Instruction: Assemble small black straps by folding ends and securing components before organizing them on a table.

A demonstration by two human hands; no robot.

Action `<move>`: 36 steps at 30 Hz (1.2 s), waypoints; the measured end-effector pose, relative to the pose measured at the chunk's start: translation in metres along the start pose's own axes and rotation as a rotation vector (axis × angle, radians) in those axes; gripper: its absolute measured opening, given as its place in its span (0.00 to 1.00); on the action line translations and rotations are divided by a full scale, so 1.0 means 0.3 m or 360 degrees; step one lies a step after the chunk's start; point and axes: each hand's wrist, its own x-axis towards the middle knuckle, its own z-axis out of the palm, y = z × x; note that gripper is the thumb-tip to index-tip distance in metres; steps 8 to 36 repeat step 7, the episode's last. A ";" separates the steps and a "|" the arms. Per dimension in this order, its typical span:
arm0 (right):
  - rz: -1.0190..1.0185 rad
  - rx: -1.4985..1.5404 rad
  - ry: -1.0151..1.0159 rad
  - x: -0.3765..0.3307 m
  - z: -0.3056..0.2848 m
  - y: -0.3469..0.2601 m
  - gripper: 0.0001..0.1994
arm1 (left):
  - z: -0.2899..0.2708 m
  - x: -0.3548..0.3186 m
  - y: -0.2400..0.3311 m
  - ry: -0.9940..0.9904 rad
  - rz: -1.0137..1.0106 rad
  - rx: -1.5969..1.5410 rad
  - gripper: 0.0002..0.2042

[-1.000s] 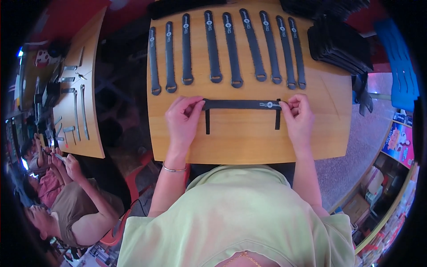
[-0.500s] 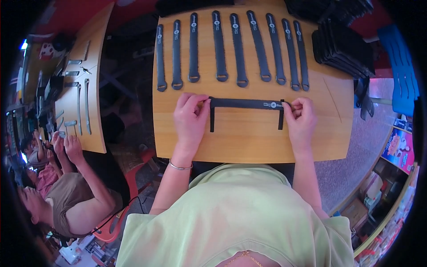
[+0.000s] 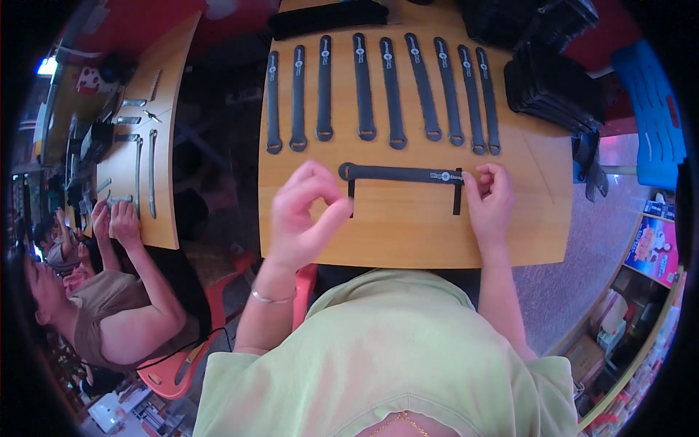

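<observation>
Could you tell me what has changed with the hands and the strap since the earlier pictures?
The left hand has let go of the strap's left end and lifted toward the person. The right hand still pinches the black strap at its right end. The strap stays flat on the wooden table, and the row of straps is unmoved.

Near edge: bare table (image 3: 408, 240) below the strap (image 3: 400, 174), open.
Far side: row of straps (image 3: 378, 95) blocks.
Right: black stack (image 3: 553, 87) crowds corner.
</observation>
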 end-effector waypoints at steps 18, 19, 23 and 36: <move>0.0060 0.0163 -0.0003 -0.021 0.011 0.030 0.10 | -0.134 0.017 0.433 -0.0778 0.0435 -0.2349 0.22; 0.0060 0.0163 -0.0003 -0.021 0.011 0.030 0.10 | -0.134 0.017 0.433 -0.0778 0.0435 -0.2349 0.22; 0.0060 0.0163 -0.0003 -0.021 0.011 0.030 0.10 | -0.134 0.017 0.433 -0.0778 0.0435 -0.2349 0.22; 0.0060 0.0163 -0.0003 -0.021 0.011 0.030 0.10 | -0.134 0.017 0.433 -0.0778 0.0435 -0.2349 0.22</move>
